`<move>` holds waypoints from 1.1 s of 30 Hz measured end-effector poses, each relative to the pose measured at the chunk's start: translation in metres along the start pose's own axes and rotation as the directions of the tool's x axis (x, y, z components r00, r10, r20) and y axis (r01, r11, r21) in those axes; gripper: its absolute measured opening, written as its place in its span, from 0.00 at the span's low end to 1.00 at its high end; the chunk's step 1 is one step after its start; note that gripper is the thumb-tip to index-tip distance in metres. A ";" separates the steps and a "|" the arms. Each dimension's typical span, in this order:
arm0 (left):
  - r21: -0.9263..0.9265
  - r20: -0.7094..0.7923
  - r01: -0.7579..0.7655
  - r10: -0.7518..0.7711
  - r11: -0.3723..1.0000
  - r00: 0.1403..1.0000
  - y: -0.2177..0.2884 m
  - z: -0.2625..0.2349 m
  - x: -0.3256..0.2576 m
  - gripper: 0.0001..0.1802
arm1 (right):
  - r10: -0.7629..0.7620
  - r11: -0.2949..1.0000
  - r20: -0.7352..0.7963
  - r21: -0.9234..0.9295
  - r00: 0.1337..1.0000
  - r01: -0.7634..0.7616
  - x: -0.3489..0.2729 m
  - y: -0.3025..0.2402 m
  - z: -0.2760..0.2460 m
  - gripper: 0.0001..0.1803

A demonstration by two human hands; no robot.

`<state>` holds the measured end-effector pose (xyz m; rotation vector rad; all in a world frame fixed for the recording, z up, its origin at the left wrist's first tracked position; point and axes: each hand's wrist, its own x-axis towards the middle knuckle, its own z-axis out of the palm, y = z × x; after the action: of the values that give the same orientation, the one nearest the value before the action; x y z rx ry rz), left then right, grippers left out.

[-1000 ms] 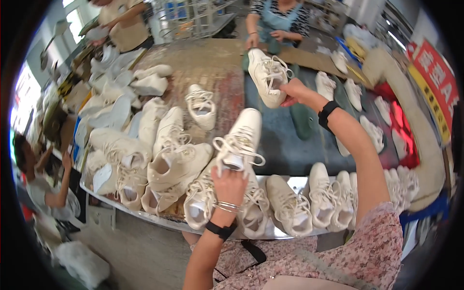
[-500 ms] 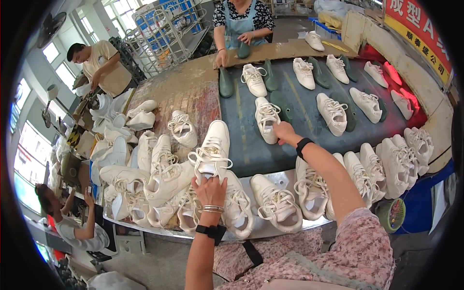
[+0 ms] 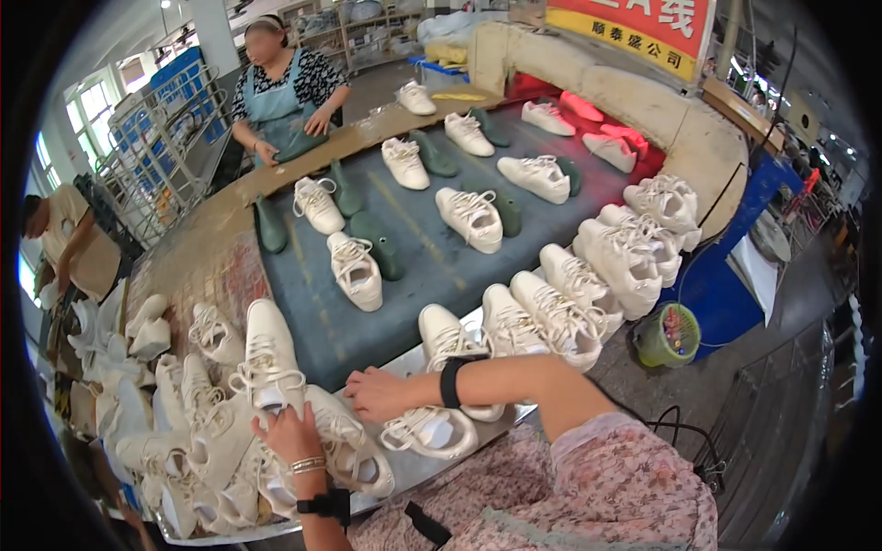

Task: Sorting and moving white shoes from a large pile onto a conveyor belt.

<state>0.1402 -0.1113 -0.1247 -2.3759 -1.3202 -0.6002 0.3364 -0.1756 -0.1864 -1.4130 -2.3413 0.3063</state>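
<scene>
A long dark grey conveyor belt runs from near to far, carrying cream laced sneakers spaced out singly, each beside a dark green shoe last. Along its left runs a worn brown wooden worktop. At the near left a metal table edge carries a crowded pile of cream sneakers, and more stand packed in a row along the belt's right side.

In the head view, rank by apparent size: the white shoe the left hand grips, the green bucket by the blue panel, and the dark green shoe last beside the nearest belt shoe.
1. White shoe in the left hand; it looks largest, though nearness to the camera inflates it.
2 and 3. Green bucket and dark green shoe last look about alike, so no ranking.
</scene>
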 end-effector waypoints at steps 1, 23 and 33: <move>-0.007 0.010 0.008 -0.008 1.000 1.000 0.003 -0.001 0.000 0.18 | 0.076 0.996 -0.019 0.044 0.997 -0.075 0.000 0.002 0.003 0.13; -0.122 -0.154 -0.005 -0.014 0.993 0.988 0.011 -0.003 0.003 0.17 | 0.026 1.000 -0.109 0.018 0.994 -0.025 -0.007 0.002 -0.008 0.10; -0.151 -0.082 0.062 -0.075 0.987 0.994 -0.001 -0.008 -0.012 0.12 | 0.062 0.995 -0.081 0.084 0.995 -0.055 -0.001 -0.012 -0.010 0.10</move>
<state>0.1319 -0.1231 -0.1235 -2.3972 -1.3673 -0.8402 0.3311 -0.1827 -0.1733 -1.4296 -2.1984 0.3481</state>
